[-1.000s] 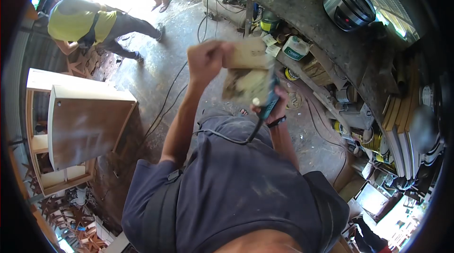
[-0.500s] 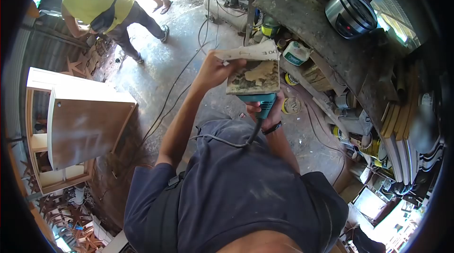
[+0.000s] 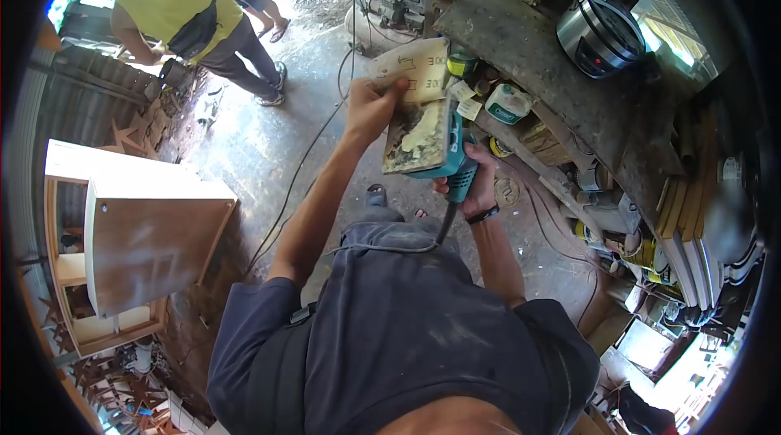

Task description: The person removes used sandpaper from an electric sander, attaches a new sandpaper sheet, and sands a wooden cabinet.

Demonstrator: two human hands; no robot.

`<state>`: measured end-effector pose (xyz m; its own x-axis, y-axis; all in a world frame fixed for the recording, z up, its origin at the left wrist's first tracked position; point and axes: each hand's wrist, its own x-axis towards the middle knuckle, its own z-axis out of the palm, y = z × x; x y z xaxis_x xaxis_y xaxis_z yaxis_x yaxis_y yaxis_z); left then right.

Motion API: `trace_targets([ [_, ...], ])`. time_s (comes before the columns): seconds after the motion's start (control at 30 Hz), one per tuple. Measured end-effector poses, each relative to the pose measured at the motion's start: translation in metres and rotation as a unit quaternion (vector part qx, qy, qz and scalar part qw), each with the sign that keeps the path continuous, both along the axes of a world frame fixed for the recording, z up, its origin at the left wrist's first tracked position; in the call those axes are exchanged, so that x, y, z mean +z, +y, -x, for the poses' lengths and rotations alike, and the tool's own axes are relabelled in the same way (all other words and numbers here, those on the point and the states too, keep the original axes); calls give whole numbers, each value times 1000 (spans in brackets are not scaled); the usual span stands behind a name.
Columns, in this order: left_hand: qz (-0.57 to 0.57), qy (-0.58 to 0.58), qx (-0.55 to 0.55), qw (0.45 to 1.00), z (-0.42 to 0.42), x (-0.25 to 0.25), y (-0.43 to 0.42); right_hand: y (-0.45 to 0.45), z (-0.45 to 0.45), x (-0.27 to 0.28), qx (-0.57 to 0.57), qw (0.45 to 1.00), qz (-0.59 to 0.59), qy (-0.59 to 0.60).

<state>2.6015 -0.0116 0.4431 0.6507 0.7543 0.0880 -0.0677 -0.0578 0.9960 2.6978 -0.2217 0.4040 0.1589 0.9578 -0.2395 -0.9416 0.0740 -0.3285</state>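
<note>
My right hand (image 3: 482, 183) grips a teal power sander (image 3: 457, 165) by its body, near where the cord leaves it. The sander is turned so its worn, patchy square pad (image 3: 419, 138) faces me. My left hand (image 3: 373, 112) pinches a sheet of sandpaper (image 3: 415, 69) between thumb and fingers at the pad's far end. Printed marks show on the sheet's pale back. Whether the sheet is fastened to the sander there, I cannot tell.
At left stands a wooden cabinet (image 3: 159, 248). Along the right runs a workbench (image 3: 529, 36) bearing a rice cooker (image 3: 600, 34), with a white-and-green jug (image 3: 508, 103) and cans below. Cords (image 3: 297, 166) cross the floor. A person in yellow (image 3: 175, 4) stands at far left.
The sandpaper has lifted and opened outward, showing more of its printed back. The sander has tilted and shifted slightly left. The person in yellow has moved a little.
</note>
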Motion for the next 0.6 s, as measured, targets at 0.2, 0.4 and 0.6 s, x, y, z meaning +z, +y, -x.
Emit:
trace_targets([
  [0.2,144,6,120,982,-15,-54,94,24,6,4,-21,986,44,-160],
  [0.4,89,149,9,985,10,-71,162,35,36,-2,-60,983,94,-147],
  [0.6,190,67,-163,966,-85,-132,129,16,39,-45,-265,904,313,-120],
])
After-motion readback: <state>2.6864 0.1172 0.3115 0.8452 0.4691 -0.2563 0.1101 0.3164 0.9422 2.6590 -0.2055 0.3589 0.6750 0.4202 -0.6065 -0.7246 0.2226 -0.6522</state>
